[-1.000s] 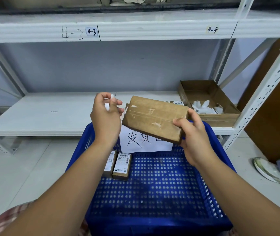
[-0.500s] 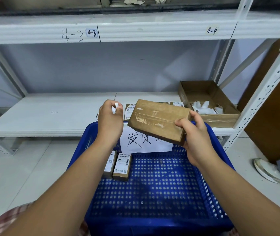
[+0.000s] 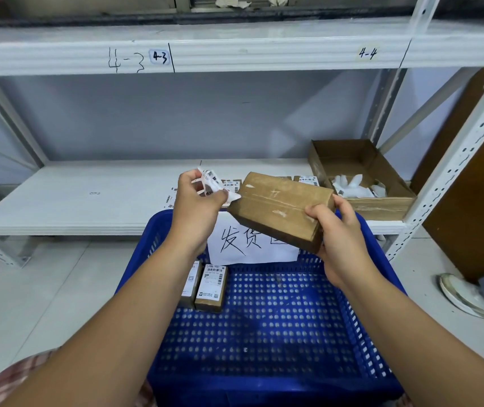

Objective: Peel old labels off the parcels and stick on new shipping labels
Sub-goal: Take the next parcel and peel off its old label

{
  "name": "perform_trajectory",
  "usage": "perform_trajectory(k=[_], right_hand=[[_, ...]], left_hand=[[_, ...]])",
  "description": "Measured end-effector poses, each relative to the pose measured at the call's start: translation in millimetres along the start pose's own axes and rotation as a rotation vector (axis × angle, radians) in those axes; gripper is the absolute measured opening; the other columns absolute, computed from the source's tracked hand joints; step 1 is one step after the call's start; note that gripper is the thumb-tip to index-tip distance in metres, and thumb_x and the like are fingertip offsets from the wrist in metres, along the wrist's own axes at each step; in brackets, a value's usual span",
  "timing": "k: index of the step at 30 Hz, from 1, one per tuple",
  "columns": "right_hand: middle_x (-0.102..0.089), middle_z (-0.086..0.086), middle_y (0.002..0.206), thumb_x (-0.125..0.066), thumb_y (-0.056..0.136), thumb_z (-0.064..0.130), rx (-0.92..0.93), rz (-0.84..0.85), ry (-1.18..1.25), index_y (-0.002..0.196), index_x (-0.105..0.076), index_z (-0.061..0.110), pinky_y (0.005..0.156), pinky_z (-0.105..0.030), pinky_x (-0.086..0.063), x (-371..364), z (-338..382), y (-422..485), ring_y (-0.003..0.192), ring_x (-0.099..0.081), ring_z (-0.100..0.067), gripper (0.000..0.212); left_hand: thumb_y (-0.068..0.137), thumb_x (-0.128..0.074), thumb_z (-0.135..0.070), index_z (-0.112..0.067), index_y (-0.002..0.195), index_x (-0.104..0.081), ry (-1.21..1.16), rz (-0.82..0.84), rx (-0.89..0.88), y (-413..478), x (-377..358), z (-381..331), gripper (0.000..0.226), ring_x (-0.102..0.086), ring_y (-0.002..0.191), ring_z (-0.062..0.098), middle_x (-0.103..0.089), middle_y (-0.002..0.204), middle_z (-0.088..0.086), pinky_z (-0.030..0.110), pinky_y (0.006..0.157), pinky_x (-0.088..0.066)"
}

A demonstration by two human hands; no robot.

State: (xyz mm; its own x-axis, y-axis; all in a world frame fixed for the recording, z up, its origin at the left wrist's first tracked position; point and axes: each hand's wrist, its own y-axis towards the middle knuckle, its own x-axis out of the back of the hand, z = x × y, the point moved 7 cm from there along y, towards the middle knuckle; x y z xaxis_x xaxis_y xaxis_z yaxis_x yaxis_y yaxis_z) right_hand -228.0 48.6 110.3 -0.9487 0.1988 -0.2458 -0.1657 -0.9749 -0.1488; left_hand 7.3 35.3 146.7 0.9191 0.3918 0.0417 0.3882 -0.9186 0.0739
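Left fingers (image 3: 188,183) round apparently crumpled label (image 3: 211,179); right fingers (image 3: 343,207) round parcel (image 3: 276,202)

One wide-angle camera, worn on the head, faces forward and down at close range over a blue basket (image 3: 264,348) filling the frame from centre to 6 o'clock. A white shelf (image 3: 58,201) spans 9 to 3 o'clock beyond.

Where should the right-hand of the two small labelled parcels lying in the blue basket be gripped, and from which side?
Probably from above, grip across the short ends of the small parcel: it lies flat, label up, on the floor of the blue basket, and its left long side sits against the neighbouring parcel, leaving no finger room. Room at the far end is hard to judge.
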Motion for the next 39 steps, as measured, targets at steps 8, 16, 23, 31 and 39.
perform_trajectory(k=[8, 16, 23, 31, 39], right_hand=[[-0.06, 0.001, 0.124, -0.074, 0.084, 0.028, -0.036, -0.065, -0.047, 0.131, -0.048, 0.033, 0.093, -0.047, -0.055, 6, -7, 5, 0.106, -0.064, -0.021, 0.054], [-0.06, -0.001, 0.124, -0.073, 0.086, 0.027, -0.161, -0.063, -0.043, 0.129, -0.046, 0.029, 0.097, -0.045, -0.052, 5, -34, 3, 0.108, -0.063, -0.022, 0.051], [-0.066, -0.006, 0.116, -0.071, 0.088, 0.032, -0.389, -0.103, 0.034, 0.129, -0.049, 0.023, 0.075, -0.03, -0.05, 3, -62, -1, 0.101, -0.063, -0.021, 0.047], [-0.065, -0.011, 0.115, -0.072, 0.087, 0.033, -0.409, -0.09, 0.117, 0.121, -0.052, 0.015, 0.08, -0.031, -0.055, 0, -70, 4, 0.105, -0.063, -0.025, 0.043], [-0.061, -0.009, 0.118, -0.074, 0.086, 0.025, -0.34, -0.152, 0.088, 0.13, -0.044, 0.009, 0.088, -0.034, -0.057, -7, -81, 60, 0.104, -0.065, -0.023, 0.055]], left_hand=[[0.087, -0.063, -0.002, -0.01, 0.083, -0.059, -0.19, 0.041, 0.026, -3, 0, -4, 0.01, -0.065, 0.066, 0.009, -0.065, 0.078, 0.004, 0.023, 0.062, -0.055], [0.087, -0.065, -0.006, -0.011, 0.073, -0.052, -0.324, -0.03, 0.275, -3, 4, 19, 0.019, -0.062, 0.074, 0.017, -0.063, 0.076, 0.005, 0.035, 0.071, -0.058], [0.082, -0.073, -0.027, -0.014, 0.083, -0.064, -0.258, -0.093, 0.305, -9, 3, 26, 0.016, -0.045, 0.06, 0.011, -0.06, 0.073, -0.002, 0.025, 0.062, -0.042], [0.092, -0.06, -0.014, -0.009, 0.078, -0.062, -0.401, -0.105, 0.287, -11, -7, 30, 0.016, -0.055, 0.056, 0.01, -0.056, 0.066, 0.004, 0.017, 0.056, -0.053], [0.094, -0.057, -0.008, -0.002, 0.075, -0.057, -0.559, -0.238, 0.33, 16, -32, 52, 0.019, -0.066, 0.053, 0.009, -0.063, 0.071, 0.011, 0.019, 0.059, -0.057]])
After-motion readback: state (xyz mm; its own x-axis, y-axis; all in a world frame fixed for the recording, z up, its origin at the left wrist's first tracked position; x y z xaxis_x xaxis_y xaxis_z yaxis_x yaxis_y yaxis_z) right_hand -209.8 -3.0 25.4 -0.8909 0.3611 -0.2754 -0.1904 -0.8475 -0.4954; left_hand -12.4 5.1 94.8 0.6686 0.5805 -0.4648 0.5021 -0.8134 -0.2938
